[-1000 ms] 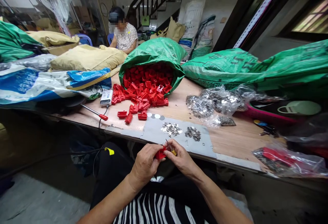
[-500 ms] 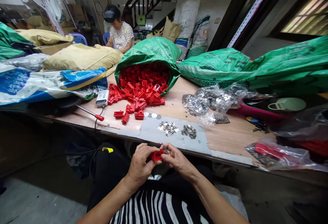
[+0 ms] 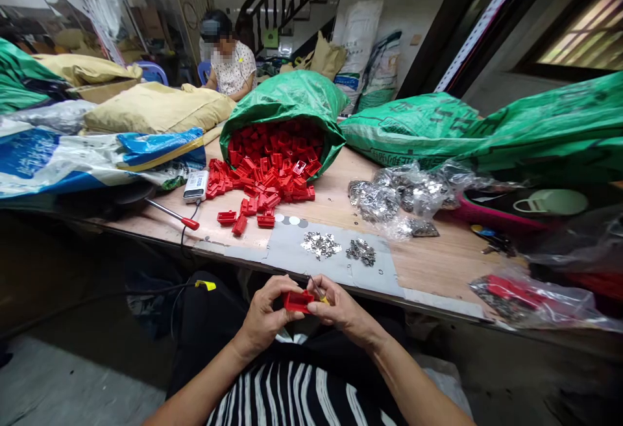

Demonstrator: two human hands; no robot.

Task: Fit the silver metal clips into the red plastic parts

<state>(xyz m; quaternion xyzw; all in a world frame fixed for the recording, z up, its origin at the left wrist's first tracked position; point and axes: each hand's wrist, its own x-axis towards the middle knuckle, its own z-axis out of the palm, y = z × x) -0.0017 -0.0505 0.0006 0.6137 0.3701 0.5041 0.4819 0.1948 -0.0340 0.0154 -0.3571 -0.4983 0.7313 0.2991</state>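
Over my lap, just below the table edge, my left hand point(image 3: 267, 306) is closed around a hollow red plastic housing point(image 3: 296, 300), its open side turned toward me. My right hand point(image 3: 338, 309) pinches a thin metal-shafted tool with a yellow handle point(image 3: 322, 297); its fingertips touch the housing's right end. The tool's tip points up and left above the housing. On the table ahead lie a pile of shiny flat metal pieces point(image 3: 320, 245) and a darker pile of small metal parts point(image 3: 361, 252), both on a grey mat point(image 3: 282, 247).
A green sack point(image 3: 292, 91) spills many red housings point(image 3: 270, 176) onto the table. Bags of metal parts point(image 3: 403, 192) and a pink basin point(image 3: 501, 212) stand right. A red-handled lever point(image 3: 187, 223) and a white device point(image 3: 195, 186) lie left. Another person point(image 3: 231, 65) sits behind.
The red housing has turned so that its open hollow side shows more toward me. The yellow handle in my right hand shows more. Both hands stay together over my lap.
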